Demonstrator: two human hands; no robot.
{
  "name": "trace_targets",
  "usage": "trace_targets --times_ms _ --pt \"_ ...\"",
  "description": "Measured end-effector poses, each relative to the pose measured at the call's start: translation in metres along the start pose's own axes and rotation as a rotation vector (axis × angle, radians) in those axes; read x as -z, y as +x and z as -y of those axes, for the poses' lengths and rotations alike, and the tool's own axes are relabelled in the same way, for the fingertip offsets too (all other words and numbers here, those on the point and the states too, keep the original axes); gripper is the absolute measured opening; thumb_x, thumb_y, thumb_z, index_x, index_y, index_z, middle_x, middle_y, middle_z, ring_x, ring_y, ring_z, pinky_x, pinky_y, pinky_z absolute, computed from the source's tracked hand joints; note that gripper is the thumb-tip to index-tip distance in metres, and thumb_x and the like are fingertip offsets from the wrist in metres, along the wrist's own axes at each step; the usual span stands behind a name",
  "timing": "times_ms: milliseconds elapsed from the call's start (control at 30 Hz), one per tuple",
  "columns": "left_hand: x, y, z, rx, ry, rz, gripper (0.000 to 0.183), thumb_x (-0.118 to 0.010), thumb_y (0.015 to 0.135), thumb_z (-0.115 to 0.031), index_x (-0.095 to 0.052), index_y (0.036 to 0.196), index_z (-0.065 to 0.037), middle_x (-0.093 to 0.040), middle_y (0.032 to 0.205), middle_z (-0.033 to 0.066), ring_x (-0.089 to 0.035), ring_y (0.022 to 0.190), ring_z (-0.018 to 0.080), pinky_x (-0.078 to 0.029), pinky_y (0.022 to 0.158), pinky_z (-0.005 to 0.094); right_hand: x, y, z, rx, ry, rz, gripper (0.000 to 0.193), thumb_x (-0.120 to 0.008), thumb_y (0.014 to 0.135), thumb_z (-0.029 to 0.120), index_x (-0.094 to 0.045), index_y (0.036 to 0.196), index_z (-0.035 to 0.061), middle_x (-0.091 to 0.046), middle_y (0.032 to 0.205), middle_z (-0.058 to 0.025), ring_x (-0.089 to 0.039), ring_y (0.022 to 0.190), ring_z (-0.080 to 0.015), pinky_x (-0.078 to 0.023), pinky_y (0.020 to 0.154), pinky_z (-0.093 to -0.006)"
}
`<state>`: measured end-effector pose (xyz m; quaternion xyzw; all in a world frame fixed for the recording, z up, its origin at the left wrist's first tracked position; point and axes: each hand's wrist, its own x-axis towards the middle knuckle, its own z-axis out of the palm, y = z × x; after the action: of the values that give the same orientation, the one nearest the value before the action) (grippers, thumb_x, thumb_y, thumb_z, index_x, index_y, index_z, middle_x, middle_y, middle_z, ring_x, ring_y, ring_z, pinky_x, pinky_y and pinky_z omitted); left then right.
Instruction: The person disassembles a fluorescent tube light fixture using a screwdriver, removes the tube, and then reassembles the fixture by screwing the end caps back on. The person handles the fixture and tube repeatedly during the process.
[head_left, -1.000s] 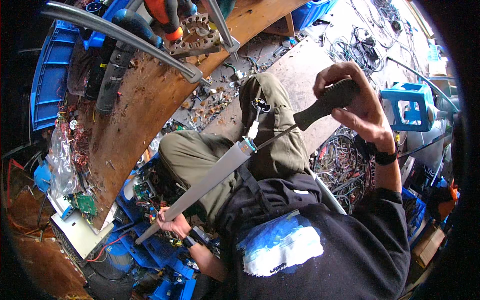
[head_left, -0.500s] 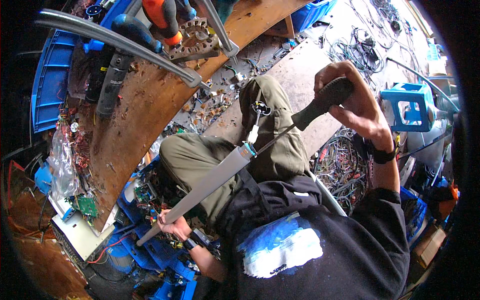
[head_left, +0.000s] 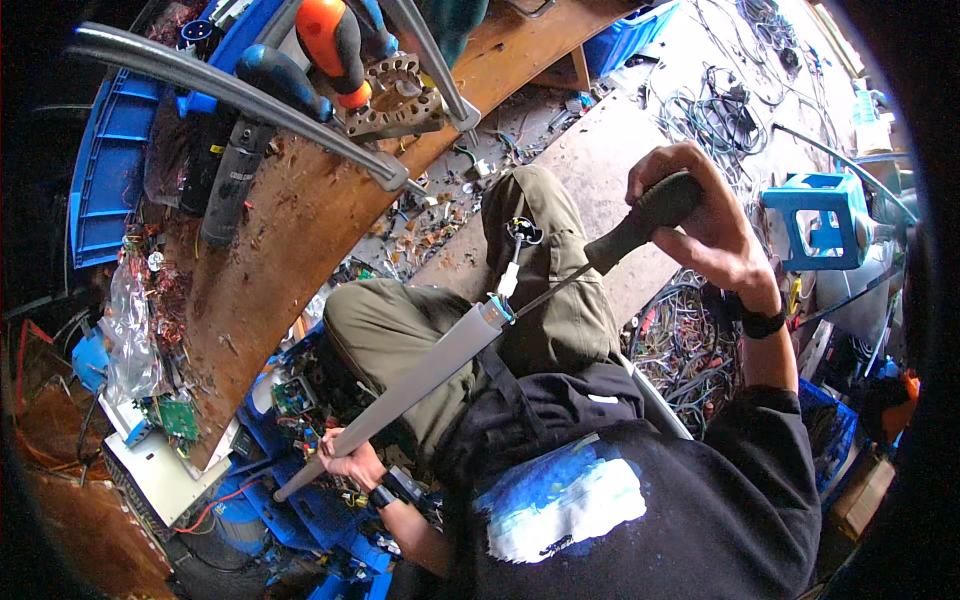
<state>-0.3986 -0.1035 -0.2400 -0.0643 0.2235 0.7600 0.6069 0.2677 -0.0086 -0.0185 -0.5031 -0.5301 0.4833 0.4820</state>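
Screwdriver (head_left: pixel 560 285) over cluttered wooden workbench (head_left: pixel 300 220)

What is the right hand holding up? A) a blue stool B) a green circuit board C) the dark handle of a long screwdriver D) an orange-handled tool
C: the right hand is wrapped around the dark handle, whose thin shaft runs down into a long grey tube.

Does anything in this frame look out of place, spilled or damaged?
Yes. Cut wire bits and small scrap lie strewn over the floor beside the wooden bench, and tangled cables pile by the right hand. The grey tube held by the left hand looks intact.
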Motion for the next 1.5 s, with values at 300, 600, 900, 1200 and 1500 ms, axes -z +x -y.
trace_targets --times_ms 300,600,900,1200,1500 --pt "-0.009 -0.002 0.006 -0.013 -0.009 -0.019 0.027 -0.066 0.086 -0.013 -0.050 0.064 -0.016 -0.058 0.063 -0.0051 -0.070 0.087 0.0140 -0.053 0.100 0.0402 0.004 0.006 -0.029 0.137 0.290 0.089 0.056 -0.077 0.090 0.005 -0.046 0.137 0.0026 -0.061 0.122 -0.0115 -0.060 0.118 -0.0187 -0.049 0.105 -0.0361" --pt "-0.035 -0.006 0.026 -0.051 -0.001 -0.092 0.029 -0.063 0.087 -0.009 -0.048 0.063 -0.015 -0.056 0.060 -0.0034 -0.066 0.076 0.0126 -0.054 0.090 0.0304 -0.010 -0.002 -0.021 0.158 0.245 -0.032 0.057 -0.078 0.091 0.012 -0.046 0.137 0.0045 -0.065 0.115 -0.0128 -0.066 0.111 -0.0204 -0.053 0.096 -0.0340" --pt "-0.040 -0.006 0.030 -0.129 -0.009 -0.142 0.029 -0.061 0.089 -0.006 -0.049 0.064 -0.014 -0.053 0.058 -0.0030 -0.061 0.066 0.0111 -0.054 0.079 0.0256 -0.008 0.001 -0.020 -0.050 -0.086 -0.188 0.045 -0.071 0.098 0.021 -0.050 0.133 0.0030 -0.065 0.114 -0.0095 -0.064 0.107 -0.0168 -0.052 0.094 -0.0335" --pt "-0.039 -0.008 0.031 -0.077 -0.018 -0.090 0.024 -0.063 0.086 -0.009 -0.052 0.066 -0.014 -0.054 0.060 -0.0039 -0.064 0.074 0.0122 -0.053 0.086 0.0299 -0.001 -0.001 -0.024 -0.113 0.023 -0.107 0.049 -0.073 0.093 0.010 -0.048 0.134 0.0036 -0.062 0.117 -0.0102 -0.063 0.109 -0.0191 -0.052 0.099 -0.0366" --pt "-0.040 -0.007 0.029 -0.170 0.074 -0.224 0.032 -0.063 0.087 -0.006 -0.046 0.062 -0.016 -0.053 0.058 -0.0043 -0.063 0.070 0.0118 -0.053 0.083 0.0282 0.000 0.007 -0.028 0.062 0.677 -0.249 0.044 -0.060 0.084 0.008 -0.041 0.124 0.0099 -0.050 0.108 -0.0117 -0.057 0.102 -0.0233 -0.053 0.087 -0.0380"
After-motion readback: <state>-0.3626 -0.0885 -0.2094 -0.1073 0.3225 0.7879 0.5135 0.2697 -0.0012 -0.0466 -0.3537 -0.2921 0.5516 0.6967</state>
